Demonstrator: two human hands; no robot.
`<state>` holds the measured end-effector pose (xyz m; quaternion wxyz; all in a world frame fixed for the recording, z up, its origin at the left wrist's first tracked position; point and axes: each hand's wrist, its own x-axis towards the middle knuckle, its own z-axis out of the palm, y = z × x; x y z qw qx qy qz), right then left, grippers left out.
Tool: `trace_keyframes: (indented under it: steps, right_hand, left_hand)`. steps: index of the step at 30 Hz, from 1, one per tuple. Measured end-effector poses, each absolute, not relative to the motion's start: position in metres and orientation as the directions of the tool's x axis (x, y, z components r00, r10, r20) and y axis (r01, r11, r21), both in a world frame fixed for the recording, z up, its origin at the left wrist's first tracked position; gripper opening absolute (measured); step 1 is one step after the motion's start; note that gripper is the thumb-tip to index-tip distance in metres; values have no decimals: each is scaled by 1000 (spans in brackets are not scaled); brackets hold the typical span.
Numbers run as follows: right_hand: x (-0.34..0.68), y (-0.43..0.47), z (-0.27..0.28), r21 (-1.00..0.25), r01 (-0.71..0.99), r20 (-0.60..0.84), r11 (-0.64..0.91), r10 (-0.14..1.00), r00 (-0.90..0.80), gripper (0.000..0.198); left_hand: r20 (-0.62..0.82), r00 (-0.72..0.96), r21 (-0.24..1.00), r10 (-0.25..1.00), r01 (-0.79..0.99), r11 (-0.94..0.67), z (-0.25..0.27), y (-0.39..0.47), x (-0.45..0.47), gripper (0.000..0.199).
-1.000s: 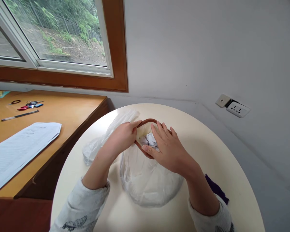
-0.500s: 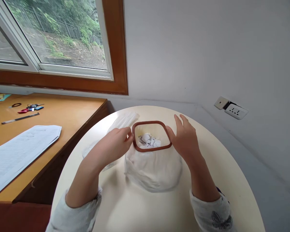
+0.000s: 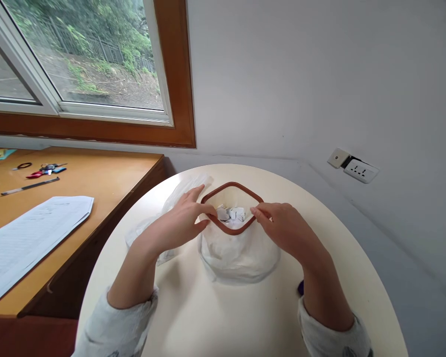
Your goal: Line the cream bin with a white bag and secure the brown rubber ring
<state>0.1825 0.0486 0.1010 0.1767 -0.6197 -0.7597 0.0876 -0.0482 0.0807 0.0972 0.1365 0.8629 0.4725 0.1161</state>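
A small trash bin with a brown rim [image 3: 233,231] stands on the round table, its opening turned like a diamond. Crumpled white paper scraps [image 3: 232,214] lie inside. Whitish plastic bag film [image 3: 238,258] hangs loosely around the outside, below the rim. My left hand [image 3: 182,218] grips the rim's left corner, index finger over the edge and thumb outside, the other fingers stretched away. At the right corner, my right hand [image 3: 286,225] pinches the rim between thumb and fingers; some of its fingers are hidden.
A flat clear plastic bag [image 3: 171,203] lies left of the bin on the round table [image 3: 223,322]. The wooden desk [image 3: 122,168] at left holds papers [image 3: 40,238], a pen [image 3: 29,186] and keys [image 3: 46,171]. A wall with a socket [image 3: 361,170] stands behind and right.
The bin has turned so that its rim points corner-first toward me. My right hand went from spread fingers beside the rim to pinching it. My left hand's fingers now reach over the rim.
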Motion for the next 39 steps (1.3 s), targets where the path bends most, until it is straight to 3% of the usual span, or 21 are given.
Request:
trace_keyframes:
  steps: [5,8,11,14,21,34,39]
  right_hand:
    - [184,58,95,-341,924,249,171,965,-87,30]
    - [179,53,99,-344,918,324,200,942,-84,28]
    - [170,44,104,-356,891,235,282,950,-206,22]
    - [162,39,102,-289,896,154,337,940,-303,12]
    - [159,51,90,-141,960,177,243,960,-217,13]
    - [180,77,75,-322,946,220,30,974,44,15]
    - [212,91,68,-471,880,199,-57,965,169,20]
  left_hand:
    - [50,489,406,871,787,-465,95,88,-47,37]
    - [12,496,446,868,774,-449,93,91,-46,33]
    - [15,480,452,877,779,-434,93,89,-43,31]
    - [29,487,460,873,769,-444,95,85,-39,32]
    - [22,515,459,857,756,-466,96,83,-37,41]
    - [18,579,385,815,748,-540,89,85,-37,61]
    - [-16,570,359,822,770,-527,88,86,-39,61]
